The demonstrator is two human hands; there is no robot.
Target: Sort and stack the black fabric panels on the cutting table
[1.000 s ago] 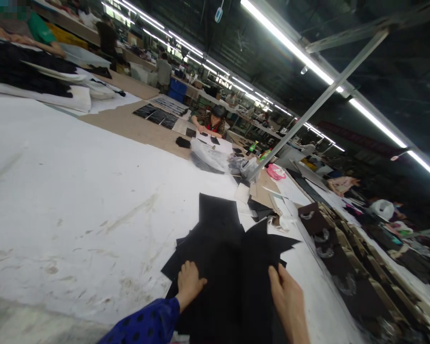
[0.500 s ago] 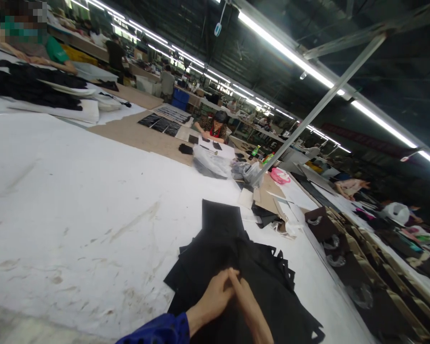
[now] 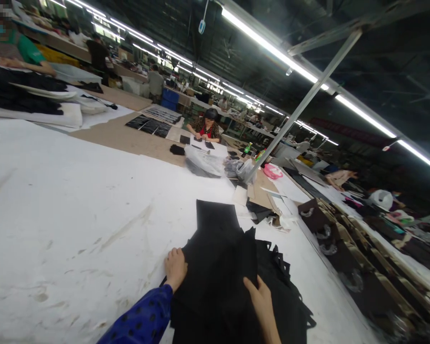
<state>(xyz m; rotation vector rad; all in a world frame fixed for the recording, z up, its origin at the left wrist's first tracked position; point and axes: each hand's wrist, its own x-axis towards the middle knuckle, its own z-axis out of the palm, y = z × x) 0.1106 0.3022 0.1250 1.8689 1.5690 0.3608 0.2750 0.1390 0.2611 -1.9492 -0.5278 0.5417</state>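
Note:
Black fabric pieces [image 3: 218, 248] lie in an uneven, fanned pile on the white table [image 3: 75, 200], with one square end sticking out at the far side. My left hand [image 3: 176, 268], below a blue dotted sleeve, has its fingers together and curled at the pile's left edge, holding the fabric there. On the right, my right hand [image 3: 261, 298] holds the edge of an upper black piece, thumb on top and the other fingers partly hidden at the edge. That edge looks slightly raised over the pieces beneath it.
A slanted metal pole [image 3: 304, 107] rises beyond the pile, near cardboard scraps [image 3: 261, 191] and clear plastic bags [image 3: 204, 161]. Across the table sits a person [image 3: 205, 126] handling small dark pieces. Brown panels [image 3: 344, 253] stand in a row at right; black fabric [image 3: 21, 91] lies far left.
My hands, earlier together over the pile's middle, have moved apart to left and right. The upper black fabric now lies flatter between them. The view has shifted slightly.

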